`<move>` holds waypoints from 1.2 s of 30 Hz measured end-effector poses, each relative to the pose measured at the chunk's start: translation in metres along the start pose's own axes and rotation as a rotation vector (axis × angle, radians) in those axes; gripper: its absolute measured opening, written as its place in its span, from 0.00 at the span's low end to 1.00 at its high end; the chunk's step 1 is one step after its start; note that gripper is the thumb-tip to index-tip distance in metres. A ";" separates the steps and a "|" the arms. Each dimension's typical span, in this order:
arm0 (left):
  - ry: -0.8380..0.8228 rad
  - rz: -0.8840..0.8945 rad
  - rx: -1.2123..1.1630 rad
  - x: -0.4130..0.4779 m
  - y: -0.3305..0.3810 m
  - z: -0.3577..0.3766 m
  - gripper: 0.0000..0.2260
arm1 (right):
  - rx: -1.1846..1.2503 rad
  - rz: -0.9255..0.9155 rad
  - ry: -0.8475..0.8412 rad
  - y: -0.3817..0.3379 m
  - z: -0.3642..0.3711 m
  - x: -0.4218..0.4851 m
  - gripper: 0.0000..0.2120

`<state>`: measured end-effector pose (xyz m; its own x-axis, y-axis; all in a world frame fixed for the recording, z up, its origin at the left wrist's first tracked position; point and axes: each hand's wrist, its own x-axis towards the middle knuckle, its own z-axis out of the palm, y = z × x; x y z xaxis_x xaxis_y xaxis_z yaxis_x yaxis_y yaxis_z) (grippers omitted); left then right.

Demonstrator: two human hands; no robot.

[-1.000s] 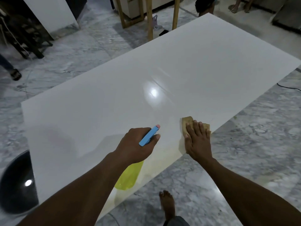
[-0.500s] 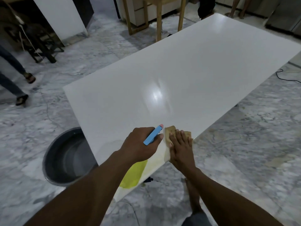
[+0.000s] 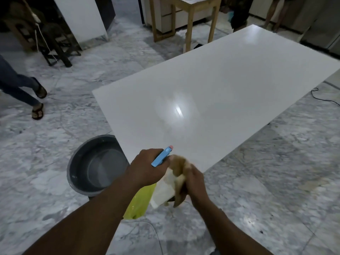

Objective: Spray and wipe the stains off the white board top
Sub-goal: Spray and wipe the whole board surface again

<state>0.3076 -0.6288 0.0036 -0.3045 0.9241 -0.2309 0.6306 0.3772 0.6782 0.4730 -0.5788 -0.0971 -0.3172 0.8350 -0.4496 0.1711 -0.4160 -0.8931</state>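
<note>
A large glossy white board top (image 3: 211,92) stretches away from me to the upper right, with a lamp glare near its middle. My left hand (image 3: 147,168) grips a spray bottle (image 3: 139,203) with a yellow body and a blue trigger head, held over the board's near corner. My right hand (image 3: 195,181) holds a tan cloth (image 3: 179,163), bunched and blurred, at that same near corner beside the bottle. No stains show clearly on the board from here.
A grey basin (image 3: 97,164) holding water stands on the marble floor at the board's left. A person's legs in sandals (image 3: 36,100) are at far left. A wooden table (image 3: 191,17) stands beyond the board. A black cable (image 3: 323,98) lies on the floor at right.
My right hand has drawn the cloth back along the near edge to the board's corner and gathered it up from flat. The view has shifted left, showing the basin fully.
</note>
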 end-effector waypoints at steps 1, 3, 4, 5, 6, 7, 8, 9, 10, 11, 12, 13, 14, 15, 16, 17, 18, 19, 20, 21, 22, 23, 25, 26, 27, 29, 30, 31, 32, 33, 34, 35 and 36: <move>-0.026 0.003 0.008 0.003 0.006 0.003 0.17 | 0.281 0.116 -0.056 -0.019 -0.014 0.009 0.19; -0.088 0.034 0.045 0.017 0.026 0.013 0.17 | 0.714 0.225 -0.196 -0.054 -0.050 0.027 0.21; -0.122 0.055 0.067 0.025 0.037 0.020 0.17 | 0.838 0.257 -0.195 -0.067 -0.068 0.038 0.25; -0.160 0.081 0.091 0.036 0.053 0.030 0.17 | 0.904 0.296 -0.157 -0.077 -0.088 0.048 0.30; -0.195 0.100 0.109 0.048 0.068 0.039 0.17 | 0.959 0.306 -0.136 -0.085 -0.106 0.058 0.33; -0.222 0.114 0.122 0.058 0.082 0.048 0.16 | 0.993 0.302 -0.136 -0.092 -0.121 0.066 0.35; -0.243 0.133 0.133 0.072 0.100 0.059 0.16 | 0.989 0.298 -0.133 -0.099 -0.140 0.076 0.36; -0.255 0.141 0.140 0.085 0.118 0.069 0.16 | 0.974 0.290 -0.131 -0.105 -0.158 0.086 0.36; -0.262 0.146 0.149 0.098 0.135 0.078 0.16 | 0.966 0.297 -0.134 -0.110 -0.175 0.096 0.35; -0.269 0.151 0.165 0.115 0.154 0.089 0.16 | 0.957 0.282 -0.138 -0.116 -0.197 0.109 0.35; -0.272 0.148 0.192 0.131 0.171 0.098 0.16 | 0.951 0.262 -0.148 -0.121 -0.219 0.122 0.34; -0.271 0.144 0.222 0.147 0.188 0.108 0.16 | 0.944 0.253 -0.155 -0.127 -0.240 0.136 0.33; -0.266 0.138 0.249 0.164 0.203 0.116 0.16 | 0.931 0.244 -0.143 -0.135 -0.263 0.152 0.32; -0.253 0.135 0.265 0.177 0.216 0.122 0.17 | 0.898 0.215 -0.150 -0.146 -0.281 0.167 0.29; -0.236 0.132 0.264 0.192 0.229 0.128 0.17 | 0.850 0.159 -0.191 -0.160 -0.300 0.186 0.23; -0.216 0.130 0.250 0.206 0.239 0.135 0.18 | 0.788 0.094 -0.240 -0.174 -0.320 0.205 0.13; -0.198 0.126 0.226 0.219 0.248 0.140 0.19 | 0.665 0.016 -0.259 -0.185 -0.340 0.228 0.05; -0.181 0.125 0.197 0.230 0.254 0.144 0.19 | 0.558 -0.034 -0.255 -0.194 -0.360 0.250 0.04; -0.163 0.127 0.171 0.239 0.256 0.147 0.19 | 0.423 -0.044 -0.197 -0.205 -0.376 0.267 0.10; -0.147 0.133 0.149 0.246 0.257 0.149 0.19 | 0.256 -0.020 -0.085 -0.217 -0.391 0.282 0.18; -0.135 0.135 0.131 0.252 0.255 0.152 0.19 | 0.047 -0.019 0.068 -0.227 -0.403 0.295 0.27; -0.126 0.130 0.113 0.257 0.253 0.153 0.20 | -0.131 -0.041 0.209 -0.233 -0.413 0.310 0.33; -0.118 0.103 0.099 0.264 0.243 0.155 0.20 | -0.372 -0.098 0.322 -0.235 -0.423 0.338 0.33; -0.111 0.092 0.104 0.265 0.238 0.154 0.20 | -0.481 -0.137 0.291 -0.230 -0.425 0.352 0.32; -0.104 0.082 0.116 0.267 0.231 0.154 0.20 | -0.621 -0.178 0.246 -0.217 -0.427 0.365 0.30; -0.092 0.063 0.150 0.267 0.219 0.151 0.20 | -0.939 -0.280 0.193 -0.178 -0.432 0.391 0.32; -0.088 0.042 0.172 0.267 0.211 0.148 0.20 | -1.055 -0.307 0.205 -0.158 -0.432 0.403 0.33; -0.082 0.021 0.188 0.266 0.205 0.145 0.20 | -1.119 -0.299 0.237 -0.147 -0.431 0.408 0.33; -0.071 0.000 0.201 0.264 0.199 0.142 0.20 | -1.153 -0.292 0.253 -0.142 -0.429 0.408 0.33; -0.054 -0.028 0.211 0.261 0.191 0.137 0.20 | -1.155 -0.295 0.252 -0.140 -0.424 0.406 0.33; -0.039 -0.050 0.214 0.259 0.186 0.133 0.20 | -1.161 -0.314 0.262 -0.140 -0.420 0.401 0.34; -0.026 -0.068 0.212 0.257 0.182 0.130 0.19 | -1.162 -0.329 0.278 -0.140 -0.418 0.397 0.34; -0.014 -0.088 0.210 0.252 0.177 0.126 0.19 | -1.172 -0.346 0.292 -0.137 -0.412 0.392 0.34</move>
<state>0.4320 -0.3214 -0.0224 -0.3564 0.8871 -0.2933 0.7373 0.4598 0.4949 0.7095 -0.0458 -0.1465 -0.3185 0.9470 -0.0410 0.8923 0.2849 -0.3501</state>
